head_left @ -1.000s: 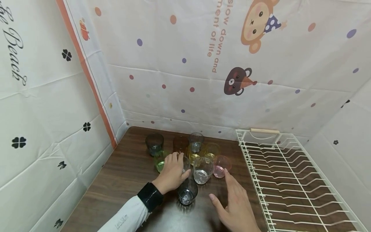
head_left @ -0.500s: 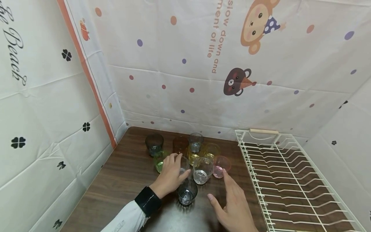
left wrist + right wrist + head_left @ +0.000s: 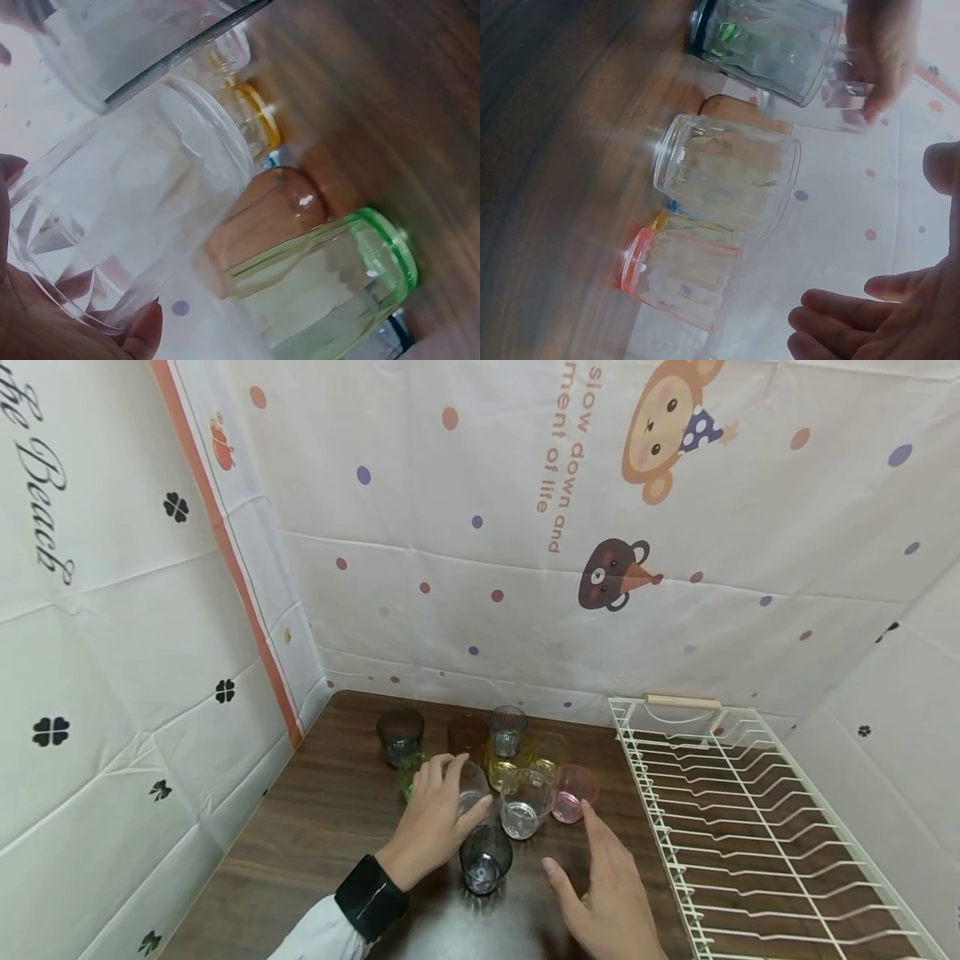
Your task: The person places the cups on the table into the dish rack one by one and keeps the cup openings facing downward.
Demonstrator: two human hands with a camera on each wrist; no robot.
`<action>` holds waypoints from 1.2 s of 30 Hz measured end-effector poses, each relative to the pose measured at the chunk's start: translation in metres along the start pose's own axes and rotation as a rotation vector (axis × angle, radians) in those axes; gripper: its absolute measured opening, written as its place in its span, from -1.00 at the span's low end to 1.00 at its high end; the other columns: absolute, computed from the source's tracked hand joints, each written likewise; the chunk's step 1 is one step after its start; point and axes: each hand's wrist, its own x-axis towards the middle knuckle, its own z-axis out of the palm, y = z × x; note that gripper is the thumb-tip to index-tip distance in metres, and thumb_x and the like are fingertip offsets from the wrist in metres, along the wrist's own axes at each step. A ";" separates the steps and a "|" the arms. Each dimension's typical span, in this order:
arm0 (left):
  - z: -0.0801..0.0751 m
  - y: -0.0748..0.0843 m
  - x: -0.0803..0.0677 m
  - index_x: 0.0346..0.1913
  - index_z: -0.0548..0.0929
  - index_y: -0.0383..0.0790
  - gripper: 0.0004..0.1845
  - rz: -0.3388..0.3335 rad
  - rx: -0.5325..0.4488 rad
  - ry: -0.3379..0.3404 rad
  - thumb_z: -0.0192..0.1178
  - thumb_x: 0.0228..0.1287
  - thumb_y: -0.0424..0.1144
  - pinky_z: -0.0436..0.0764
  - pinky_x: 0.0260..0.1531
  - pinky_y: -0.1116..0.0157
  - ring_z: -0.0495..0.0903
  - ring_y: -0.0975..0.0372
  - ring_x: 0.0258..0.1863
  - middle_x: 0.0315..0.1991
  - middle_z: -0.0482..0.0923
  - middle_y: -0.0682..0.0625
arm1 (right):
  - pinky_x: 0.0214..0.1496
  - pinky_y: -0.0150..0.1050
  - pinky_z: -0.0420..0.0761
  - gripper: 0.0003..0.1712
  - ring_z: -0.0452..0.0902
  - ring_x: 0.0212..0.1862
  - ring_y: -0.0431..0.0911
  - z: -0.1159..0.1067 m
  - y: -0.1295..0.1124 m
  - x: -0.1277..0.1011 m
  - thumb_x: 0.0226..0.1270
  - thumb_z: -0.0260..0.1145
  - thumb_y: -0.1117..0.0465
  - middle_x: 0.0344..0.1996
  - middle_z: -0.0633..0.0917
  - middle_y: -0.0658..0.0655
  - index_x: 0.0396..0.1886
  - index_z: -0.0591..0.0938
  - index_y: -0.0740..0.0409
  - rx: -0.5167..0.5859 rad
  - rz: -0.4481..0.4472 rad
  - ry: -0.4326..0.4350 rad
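Note:
My left hand (image 3: 431, 814) grips a clear drinking glass (image 3: 142, 202) round its rim, thumb on one side and fingers on the other. Right behind that hand, a green glass (image 3: 409, 770) is partly covered by it. A smoky grey glass (image 3: 484, 862) stands just in front of the held one, and a second clear glass (image 3: 525, 806) to its right. My right hand (image 3: 609, 889) holds nothing, its fingers extended and thumb spread. Its fingertips come close to a pink glass (image 3: 572, 795) in the head view.
At the back stand a dark glass (image 3: 401, 739), an amber-brown glass (image 3: 467, 732), a light grey glass (image 3: 508, 727) and yellow glasses (image 3: 551, 750). A white wire rack (image 3: 750, 802) takes up the table's right side. Printed cloth (image 3: 420, 610) walls in the table.
My left hand has shifted slightly left and toward me, covering more of the green glass while more of the held clear glass shows. The right hand stays almost in place.

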 end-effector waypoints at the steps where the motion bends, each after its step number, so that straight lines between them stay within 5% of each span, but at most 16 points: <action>1: -0.002 0.001 -0.001 0.58 0.33 -0.34 -0.20 0.002 -0.004 0.008 0.28 0.54 0.11 0.47 0.36 -0.20 0.42 -0.15 0.37 0.40 0.38 -0.34 | 0.30 0.34 0.54 0.06 0.58 0.34 0.36 0.000 0.000 0.000 0.27 0.58 0.03 0.42 0.58 0.40 0.65 0.28 0.22 -0.001 0.001 0.004; 13: -0.014 0.007 -0.008 0.53 0.33 -0.34 -0.28 -0.058 -0.101 0.074 0.15 0.60 0.12 0.58 0.22 -0.04 0.50 -0.02 0.27 0.34 0.44 -0.25 | 0.33 0.32 0.49 0.06 0.55 0.36 0.36 -0.001 0.000 0.000 0.27 0.58 0.05 0.39 0.59 0.41 0.67 0.28 0.19 0.006 0.010 0.023; 21: -0.012 0.002 -0.014 0.49 0.37 -0.33 -0.39 -0.069 -0.137 0.145 0.02 0.67 0.05 0.58 -0.04 0.16 0.49 0.16 -0.03 0.23 0.50 -0.21 | 0.31 0.39 0.50 0.03 0.50 0.40 0.38 0.002 0.002 -0.001 0.23 0.61 -0.01 0.40 0.59 0.40 0.58 0.36 0.26 -0.008 0.000 0.010; 36: -0.003 0.001 -0.021 0.46 0.38 -0.30 -0.55 -0.068 -0.311 0.209 -0.17 0.78 -0.10 0.61 -0.18 0.32 0.54 0.26 -0.14 0.06 0.54 -0.09 | 0.36 0.34 0.45 0.11 0.43 0.47 0.33 0.000 -0.003 0.001 0.20 0.63 -0.05 0.46 0.55 0.35 0.64 0.31 0.20 -0.006 0.005 0.010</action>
